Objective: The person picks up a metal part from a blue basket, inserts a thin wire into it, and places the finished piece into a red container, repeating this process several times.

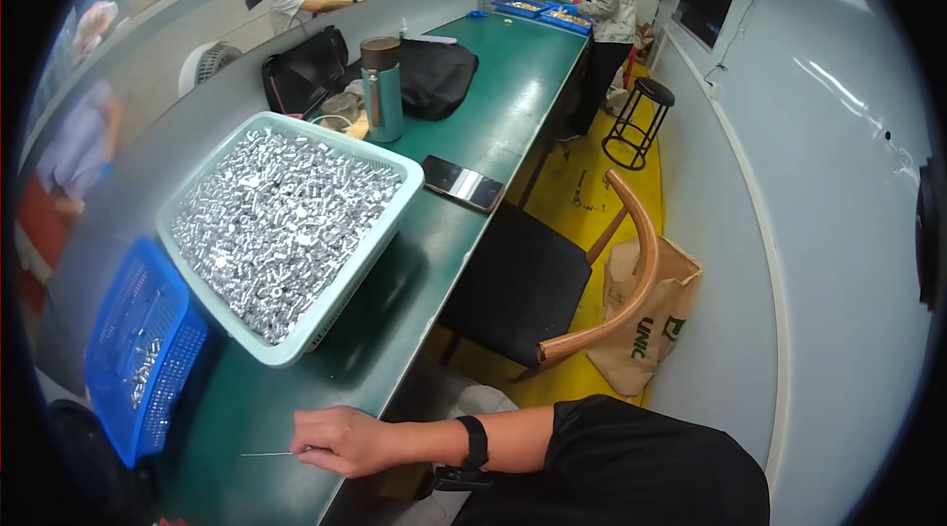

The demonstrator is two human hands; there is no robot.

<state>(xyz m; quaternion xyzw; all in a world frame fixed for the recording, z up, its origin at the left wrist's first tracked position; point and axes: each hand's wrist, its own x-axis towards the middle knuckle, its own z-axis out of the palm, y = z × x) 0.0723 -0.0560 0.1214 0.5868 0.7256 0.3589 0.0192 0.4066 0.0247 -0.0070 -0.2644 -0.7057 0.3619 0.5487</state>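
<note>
My right hand [340,440] comes in from the lower right, above the green tabletop near its edge. Its fingers are pinched on a thin metal rod [264,454], which points left. Beyond the hand stands a pale green plastic basket [296,348], heaped with small silvery cylindrical metal parts [286,220]. To its left a blue perforated basket [170,398] sits tilted, with a small pile of similar metal pieces [146,368] inside. My left hand is out of view.
A dark phone [462,183], a teal bottle [383,97] and black bags [434,77] lie farther along the green bench [518,62]. A wooden-armed chair [518,284] and a paper bag [631,348] stand right of it. Another person [607,8] works at the far end beside blue trays [565,21].
</note>
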